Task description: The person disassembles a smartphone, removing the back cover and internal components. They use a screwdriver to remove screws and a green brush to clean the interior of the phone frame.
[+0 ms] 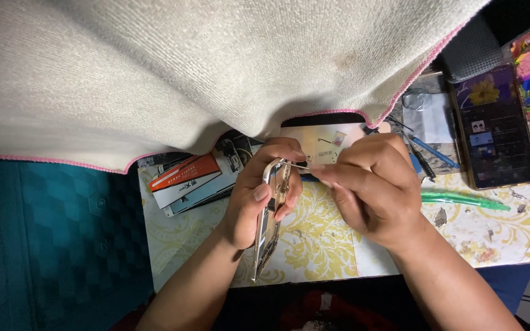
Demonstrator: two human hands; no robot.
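A: We are holding the phone frame [269,214] on edge in our left hand [259,199], fingers wrapped around its upper half, just above the patterned table [314,245].

B: And to the right of the frame, our right hand [369,190] is pinching a thin metal tool [295,164], its tip touching the frame's top edge.

A: We are judging the frame light, stiff, yet thin and easily bent, so we are gripping it by the side rails, not the inner parts.

B: Further right of the frame, a green tool [461,199] and a lit smartphone [492,129] are lying on the table.
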